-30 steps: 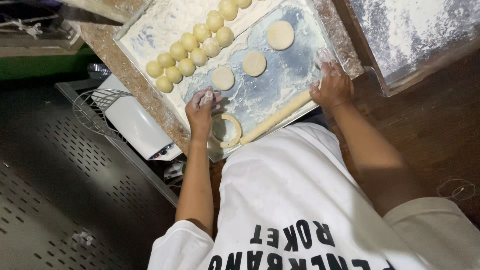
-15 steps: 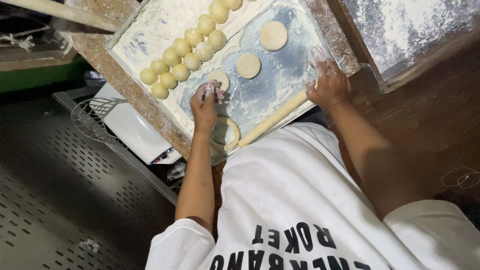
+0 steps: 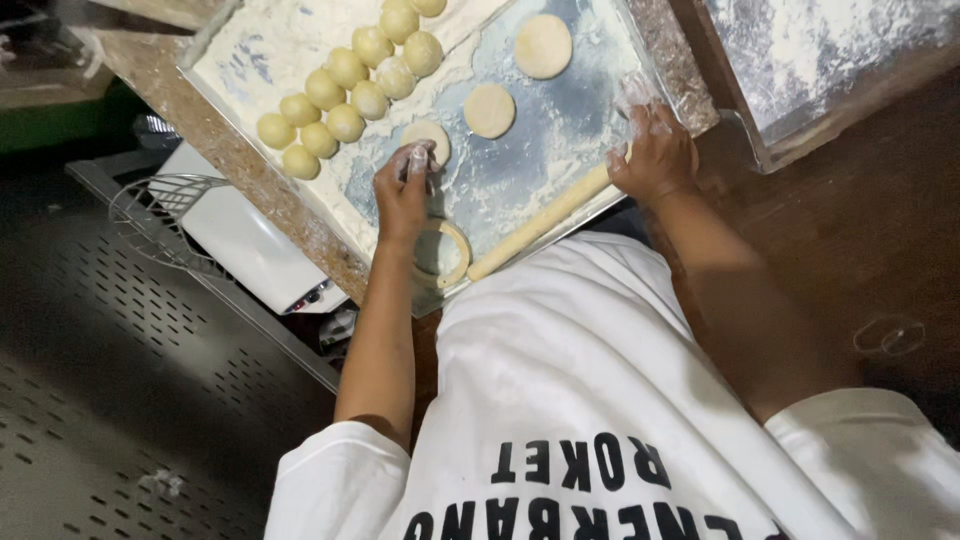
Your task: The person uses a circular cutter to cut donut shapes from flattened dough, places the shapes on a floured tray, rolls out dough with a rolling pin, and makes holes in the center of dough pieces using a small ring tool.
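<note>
Fingers of your left hand, floury and bunched together, pinch the near edge of a flattened dough disc on the floured tray. Your right hand lies over the far end of the rolling pin; whether its fingers grip it cannot be told. 2 more discs lie further up the tray, dough balls stand in 2 rows beside them, and a round ring sits at your left wrist. Handling the disc well probably calls for a light pinch and a low, level lift, so the thin dough neither stretches nor tears.
</note>
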